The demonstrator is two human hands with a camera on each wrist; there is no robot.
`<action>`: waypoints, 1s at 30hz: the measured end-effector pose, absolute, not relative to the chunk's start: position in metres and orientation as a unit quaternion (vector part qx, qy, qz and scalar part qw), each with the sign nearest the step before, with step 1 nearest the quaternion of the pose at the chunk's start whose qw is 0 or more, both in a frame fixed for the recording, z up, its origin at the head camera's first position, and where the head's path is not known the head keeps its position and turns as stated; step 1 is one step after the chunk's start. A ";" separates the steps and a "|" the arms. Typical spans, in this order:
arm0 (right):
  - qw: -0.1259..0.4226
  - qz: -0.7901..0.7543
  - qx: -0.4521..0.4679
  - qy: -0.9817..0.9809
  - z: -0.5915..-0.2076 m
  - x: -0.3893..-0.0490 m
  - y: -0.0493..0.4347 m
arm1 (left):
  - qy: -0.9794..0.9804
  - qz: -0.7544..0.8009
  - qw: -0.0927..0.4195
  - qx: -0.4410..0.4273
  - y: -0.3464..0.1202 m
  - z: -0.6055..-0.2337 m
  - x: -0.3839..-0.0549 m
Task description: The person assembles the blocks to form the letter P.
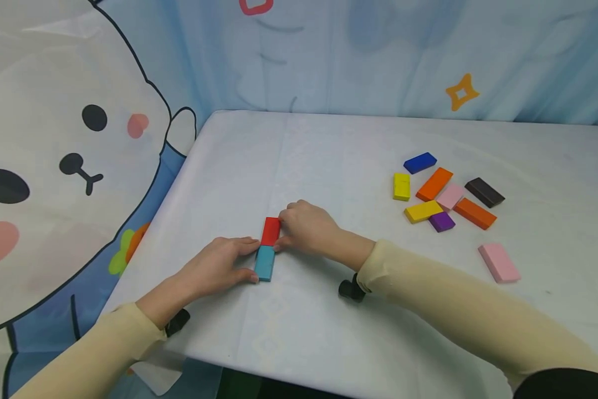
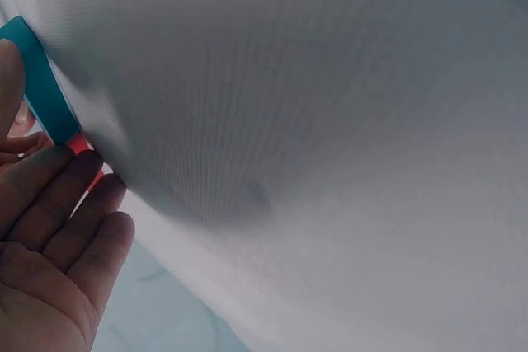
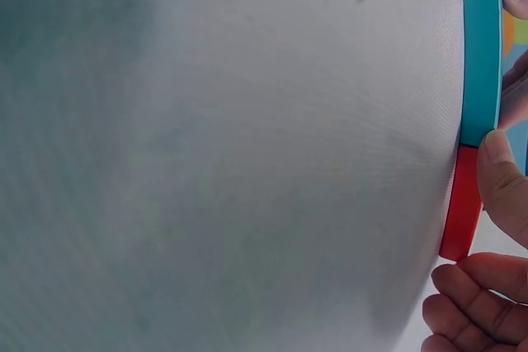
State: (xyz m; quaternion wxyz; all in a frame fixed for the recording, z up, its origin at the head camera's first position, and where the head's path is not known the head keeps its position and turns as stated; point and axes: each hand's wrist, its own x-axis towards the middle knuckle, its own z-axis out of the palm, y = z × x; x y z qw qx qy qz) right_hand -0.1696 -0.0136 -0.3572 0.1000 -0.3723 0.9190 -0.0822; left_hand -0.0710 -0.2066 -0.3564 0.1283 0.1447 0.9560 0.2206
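A red block (image 1: 271, 231) and a teal block (image 1: 265, 263) lie end to end on the white table, touching, with the red one farther away. My left hand (image 1: 220, 267) holds the teal block from the left, its thumb at the near end and its fingertips along the side by the joint. From the right, my right hand (image 1: 311, 228) grips the red block, thumb near the joint and bent fingers at the far end. The right wrist view shows the teal block (image 3: 481, 72) in line with the red block (image 3: 463, 204). In the left wrist view, fingers mostly cover the red block.
To the right lies a loose group of blocks, among them a blue block (image 1: 420, 163), a black block (image 1: 485, 192) and a purple block (image 1: 441, 221). A pink block (image 1: 499, 262) lies apart, nearer. A printed curtain (image 1: 328, 61) hangs behind the white table (image 1: 338, 160).
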 end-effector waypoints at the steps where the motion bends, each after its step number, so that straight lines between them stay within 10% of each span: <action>1: 0.101 -0.084 -0.370 0.920 -0.357 -0.170 -0.014 | 0.956 0.220 0.128 0.145 -0.207 -0.356 -0.071; 30: 0.100 -0.102 -0.362 0.921 -0.362 -0.169 -0.013 | 0.957 0.218 0.126 0.143 -0.206 -0.356 -0.071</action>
